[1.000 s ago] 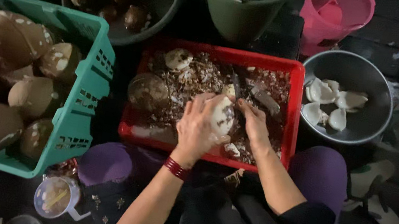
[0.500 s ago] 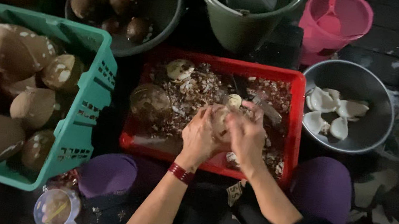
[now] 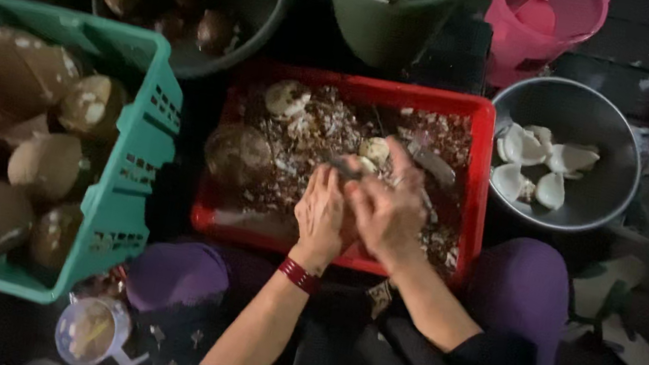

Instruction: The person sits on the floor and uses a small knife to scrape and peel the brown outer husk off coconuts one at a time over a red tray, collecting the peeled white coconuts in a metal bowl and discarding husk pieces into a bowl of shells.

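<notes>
Both hands are right over the red tray (image 3: 475, 189), pressed close together. The left hand (image 3: 321, 212) is curled shut around a pale coconut piece (image 3: 373, 150), fingers wrapped over its near side. The right hand (image 3: 389, 210) lies against it from the right, closed over the same piece. Whether a blade sits under those fingers I cannot tell; something dark and narrow peeks out just beyond the knuckles, but it is too dim to name.

The risk, as I judge it: the two hands are touching, and the piece is small and mostly hidden under them. If it slips while being pried or scraped, whatever the right hand drives could run into the left fingers. The tray bed is thick with brown shell scraps, so a dropped piece could vanish among them too.

As for position, the coconut piece sits at the far tips of both hands, poking out above the knuckles, near the tray's middle. A brown half shell (image 3: 238, 153) rests in the tray's left part, well apart from the hands. To the tray's right stands a metal bowl (image 3: 603, 122) holding white coconut pieces. To the tray's left, a green basket (image 3: 144, 145) is heaped with whole brown coconuts (image 3: 4, 67).
</notes>
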